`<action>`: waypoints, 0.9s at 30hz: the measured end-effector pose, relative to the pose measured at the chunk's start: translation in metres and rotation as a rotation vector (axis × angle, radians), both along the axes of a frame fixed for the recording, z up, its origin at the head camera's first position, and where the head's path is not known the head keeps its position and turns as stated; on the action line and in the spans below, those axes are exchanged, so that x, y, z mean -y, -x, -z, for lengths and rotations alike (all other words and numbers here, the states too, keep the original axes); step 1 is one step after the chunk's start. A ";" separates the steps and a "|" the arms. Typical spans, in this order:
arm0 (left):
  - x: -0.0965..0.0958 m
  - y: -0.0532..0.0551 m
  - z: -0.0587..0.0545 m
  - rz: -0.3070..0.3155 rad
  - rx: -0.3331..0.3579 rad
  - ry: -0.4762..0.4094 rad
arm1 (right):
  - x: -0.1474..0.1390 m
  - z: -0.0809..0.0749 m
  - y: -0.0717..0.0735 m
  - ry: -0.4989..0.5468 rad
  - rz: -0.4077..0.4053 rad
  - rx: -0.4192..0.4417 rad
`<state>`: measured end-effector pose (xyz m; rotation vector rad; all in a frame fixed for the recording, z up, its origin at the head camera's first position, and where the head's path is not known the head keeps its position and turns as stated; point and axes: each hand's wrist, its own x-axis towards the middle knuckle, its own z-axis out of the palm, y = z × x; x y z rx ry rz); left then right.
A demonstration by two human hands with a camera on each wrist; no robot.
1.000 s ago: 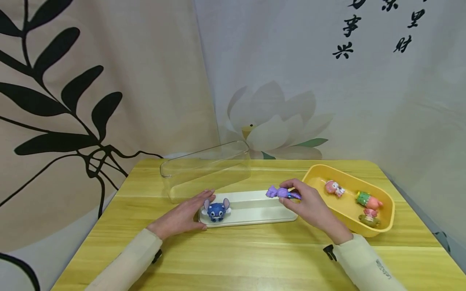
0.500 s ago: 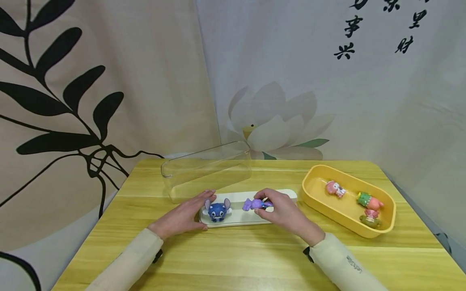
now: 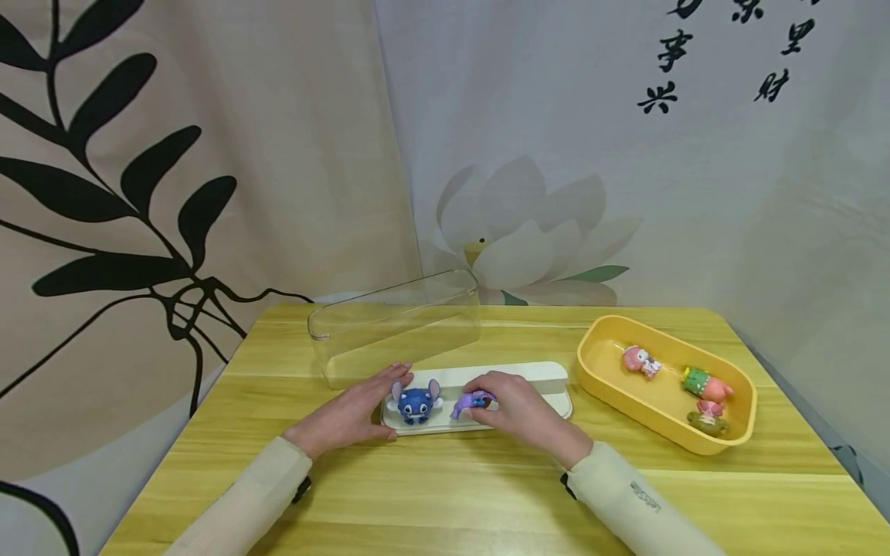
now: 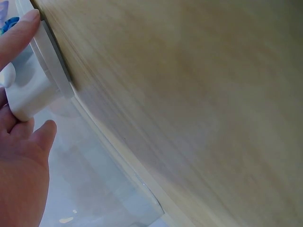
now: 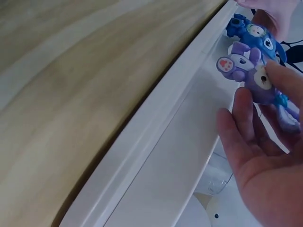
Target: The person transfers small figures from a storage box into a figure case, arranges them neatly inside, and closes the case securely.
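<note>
My right hand [image 3: 518, 409] pinches a purple long-eared toy figurine [image 3: 469, 403] over the middle of a stepped white display base [image 3: 545, 374]. In the right wrist view the purple figurine [image 5: 253, 85] is tilted, its paw-marked foot toward the base's front; whether it touches the base I cannot tell. A blue big-eared figurine [image 3: 415, 403] sits upright at the base's left end. My left hand [image 3: 351, 413] grips that end, thumb at the front and fingers behind. In the left wrist view, the thumb [image 4: 21, 35] lies over the base's edge.
A clear plastic cover [image 3: 396, 328] stands behind the base. To the right, a yellow tray [image 3: 626, 413] holds a pink-and-white figurine [image 3: 641, 361], a pink-and-green one [image 3: 705, 384] and one with an olive-green bottom [image 3: 707, 419]. A printed curtain hangs behind the wooden table [image 3: 445, 494].
My right hand has carried the purple figurine left and down from the base's right end, close to the blue figurine, and has tilted it more upright. The left hand stays in place.
</note>
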<state>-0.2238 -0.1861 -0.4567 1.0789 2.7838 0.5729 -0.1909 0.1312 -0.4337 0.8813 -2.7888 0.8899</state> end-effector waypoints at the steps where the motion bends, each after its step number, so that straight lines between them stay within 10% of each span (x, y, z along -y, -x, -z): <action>1: 0.000 0.000 0.000 0.000 0.001 0.000 | 0.001 0.000 0.000 -0.009 0.000 -0.002; 27: 0.000 0.000 0.000 0.006 0.012 -0.008 | 0.015 0.001 -0.002 0.085 0.135 0.024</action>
